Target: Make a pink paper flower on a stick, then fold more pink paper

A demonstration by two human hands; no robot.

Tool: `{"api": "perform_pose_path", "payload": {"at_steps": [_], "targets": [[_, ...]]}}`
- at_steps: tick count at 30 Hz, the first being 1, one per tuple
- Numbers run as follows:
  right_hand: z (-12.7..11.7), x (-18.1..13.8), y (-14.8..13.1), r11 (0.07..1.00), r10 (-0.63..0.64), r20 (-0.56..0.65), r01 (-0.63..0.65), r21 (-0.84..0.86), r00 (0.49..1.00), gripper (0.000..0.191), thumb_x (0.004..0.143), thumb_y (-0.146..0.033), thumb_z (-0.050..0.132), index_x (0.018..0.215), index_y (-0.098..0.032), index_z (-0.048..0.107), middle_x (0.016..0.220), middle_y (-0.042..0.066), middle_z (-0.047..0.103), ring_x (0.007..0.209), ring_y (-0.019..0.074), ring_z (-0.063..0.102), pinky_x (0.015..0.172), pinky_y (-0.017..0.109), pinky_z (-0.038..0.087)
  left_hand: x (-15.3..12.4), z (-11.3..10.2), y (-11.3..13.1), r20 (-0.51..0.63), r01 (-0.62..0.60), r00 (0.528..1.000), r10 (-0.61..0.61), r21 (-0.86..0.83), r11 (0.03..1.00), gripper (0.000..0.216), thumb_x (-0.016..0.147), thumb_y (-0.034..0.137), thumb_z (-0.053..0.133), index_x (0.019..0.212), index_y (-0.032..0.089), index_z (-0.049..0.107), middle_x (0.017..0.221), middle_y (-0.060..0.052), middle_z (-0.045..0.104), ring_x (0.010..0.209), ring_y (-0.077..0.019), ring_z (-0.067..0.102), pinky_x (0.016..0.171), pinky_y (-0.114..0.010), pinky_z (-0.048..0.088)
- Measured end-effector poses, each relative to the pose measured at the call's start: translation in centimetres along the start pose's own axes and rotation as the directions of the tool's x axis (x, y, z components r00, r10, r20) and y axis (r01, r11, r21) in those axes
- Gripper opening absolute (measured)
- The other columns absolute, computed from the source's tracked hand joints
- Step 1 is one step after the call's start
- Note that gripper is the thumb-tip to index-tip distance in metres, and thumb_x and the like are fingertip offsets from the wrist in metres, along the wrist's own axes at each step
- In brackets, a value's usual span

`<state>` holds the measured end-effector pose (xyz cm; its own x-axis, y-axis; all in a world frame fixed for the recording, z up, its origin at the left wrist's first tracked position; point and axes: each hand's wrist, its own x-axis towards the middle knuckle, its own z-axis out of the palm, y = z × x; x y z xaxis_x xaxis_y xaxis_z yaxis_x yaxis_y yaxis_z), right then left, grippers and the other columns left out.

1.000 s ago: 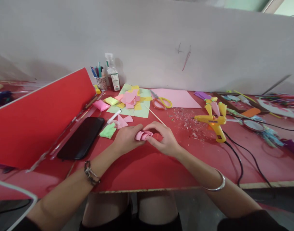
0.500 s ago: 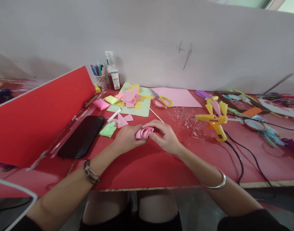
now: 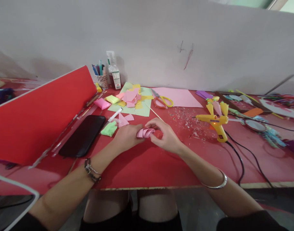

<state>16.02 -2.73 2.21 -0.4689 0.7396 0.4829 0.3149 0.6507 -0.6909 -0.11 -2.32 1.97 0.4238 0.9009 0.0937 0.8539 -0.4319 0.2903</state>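
A pink paper piece (image 3: 145,132), curled into overlapping folds, is held just above the red table in front of me. My left hand (image 3: 129,136) grips its left side, the fingers hidden behind it. On the other side, my right hand (image 3: 164,134) pinches the paper's edge between thumb and fingers. Close to my left hand lie pink paper cutouts (image 3: 123,120), a green crumpled packet (image 3: 109,128) and a white marker (image 3: 115,115). Beyond my right hand a thin wooden stick (image 3: 154,112) rests on the table.
A yellow glue gun (image 3: 215,123) with a lit orange light stands at right, its cord trailing off the front edge. Scissors (image 3: 162,100) lie on pink sheets (image 3: 179,97) at the back. A black phone (image 3: 83,135) and a red board (image 3: 45,112) occupy the left.
The pink paper has turned slightly between my hands, and its folds now fan out more. My right fingers have opened a little from its edge. The camera view has shifted slightly.
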Motion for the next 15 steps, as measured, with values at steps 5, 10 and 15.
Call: {"api": "perform_pose_path", "payload": {"at_steps": [5,10,15], "targets": [[0.08,0.08,0.18,0.999,0.029,0.031,-0.028,-0.032,0.999,0.018,0.066,-0.01,0.048,0.082,-0.018,0.051,0.08,0.002,0.053,0.073,0.0112,0.052,0.067,0.027,0.046,0.07,0.15,0.01,0.005,0.006,1.0,-0.007,0.129,0.992,0.027,0.075,0.042,0.047,0.084,0.018,0.057,0.072,-0.005,0.066,0.067,-0.0206,0.061,0.049,-0.023,0.033],[0.12,0.08,0.35,0.997,0.056,0.051,-0.053,-0.047,0.997,0.015,0.066,-0.01,0.048,0.078,-0.018,0.051,0.077,0.001,0.052,0.07,0.0105,0.051,0.065,0.026,0.046,0.17,0.55,-0.28,-0.023,-0.027,0.999,0.033,0.22,0.975,0.027,0.076,0.041,0.047,0.083,0.018,0.057,0.071,-0.005,0.066,0.065,-0.02,0.061,0.047,-0.023,0.034],[0.11,0.02,0.55,0.996,0.068,0.085,-0.063,-0.058,0.994,0.019,0.064,-0.008,0.049,0.08,-0.018,0.05,0.079,0.001,0.052,0.071,0.0106,0.052,0.065,0.026,0.046,0.12,0.67,-0.46,-0.061,-0.062,0.995,0.083,0.281,0.958,0.025,0.077,0.04,0.048,0.084,0.017,0.056,0.071,-0.007,0.066,0.063,-0.0214,0.062,0.047,-0.025,0.034]]}}
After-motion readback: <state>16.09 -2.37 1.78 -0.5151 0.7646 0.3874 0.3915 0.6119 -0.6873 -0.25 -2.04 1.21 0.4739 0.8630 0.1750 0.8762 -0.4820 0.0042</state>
